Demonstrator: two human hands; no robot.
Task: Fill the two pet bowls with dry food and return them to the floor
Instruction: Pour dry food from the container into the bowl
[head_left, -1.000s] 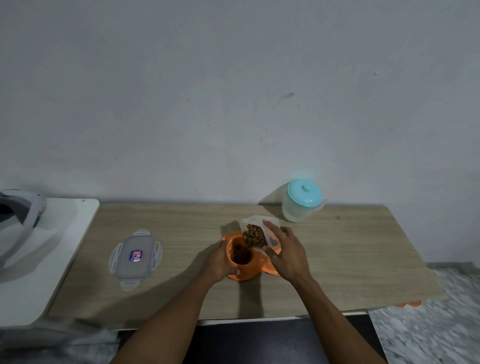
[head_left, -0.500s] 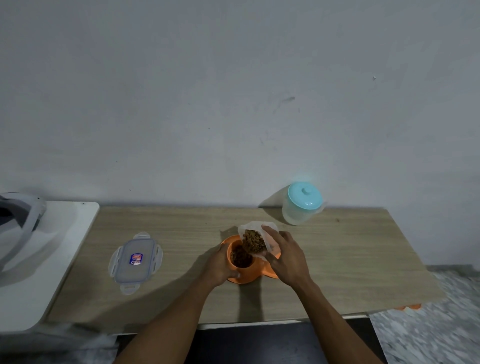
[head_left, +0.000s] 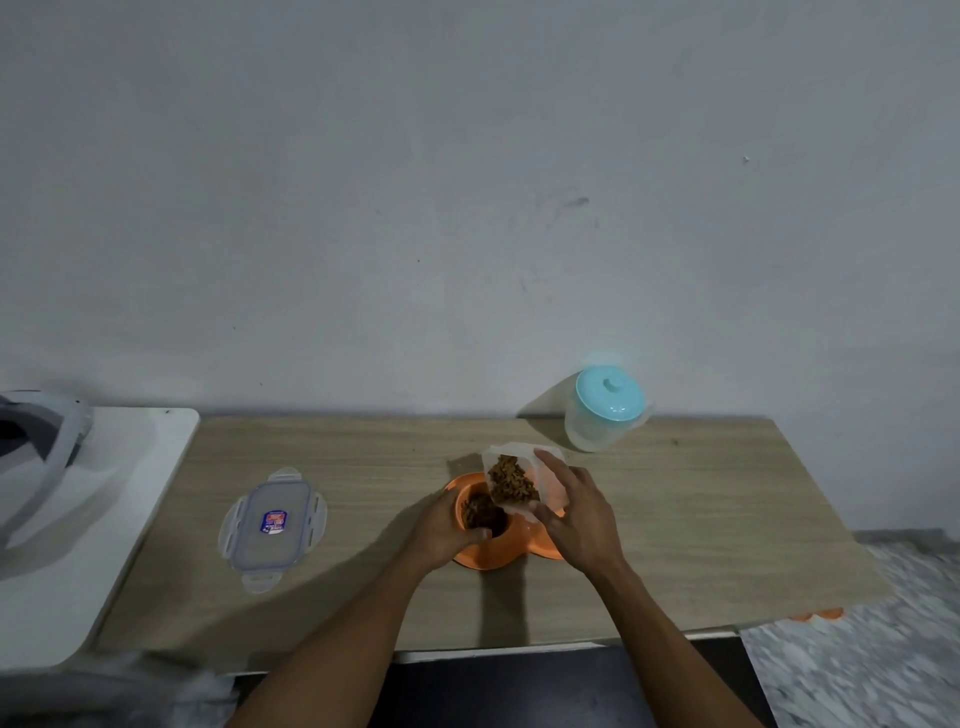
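An orange double pet bowl (head_left: 498, 553) sits on the wooden table (head_left: 701, 519) at its middle. Brown dry food (head_left: 480, 512) lies in its left cup. My left hand (head_left: 447, 530) grips the bowl's left rim, thumb over the edge. My right hand (head_left: 579, 512) holds a clear plastic container (head_left: 511, 480) of kibble, tilted with its mouth over the left cup. The right cup is mostly hidden behind my right hand and the container.
A clear container lid (head_left: 272, 525) with a blue seal lies on the table's left part. A translucent jug with a teal lid (head_left: 605, 408) stands at the back right by the wall. A white surface (head_left: 104, 519) adjoins on the left. Something orange (head_left: 818, 616) shows on the floor under the table's right edge.
The view has shifted slightly. The tilted container has stayed over the left cup, and both hands keep their hold.
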